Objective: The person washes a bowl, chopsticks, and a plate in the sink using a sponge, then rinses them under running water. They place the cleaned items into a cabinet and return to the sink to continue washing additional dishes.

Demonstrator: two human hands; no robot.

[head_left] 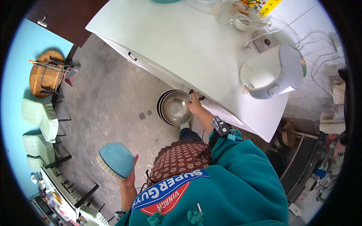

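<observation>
My left hand (129, 179) is closed on a light blue bowl (117, 156), tilted on its side. A white ribbed bowl (105, 168) is nested against it. In front of the counter my right hand (195, 106) grips the rim of a stack of shiny metal bowls (175, 109), with the thumb over the edge. The fingers on the bowls' far side are partly hidden. Right beside these fingertips is a dark handle (200, 96) on the cabinet front.
A white counter (181, 41) bears an electric kettle (269, 73), glass cups (227, 16) and cables. Green-covered chairs (39, 116) and a folded round wooden table (46, 75) stand along the left wall. At the lower right is a dark rack (299, 162). Concrete floor (109, 94) lies between.
</observation>
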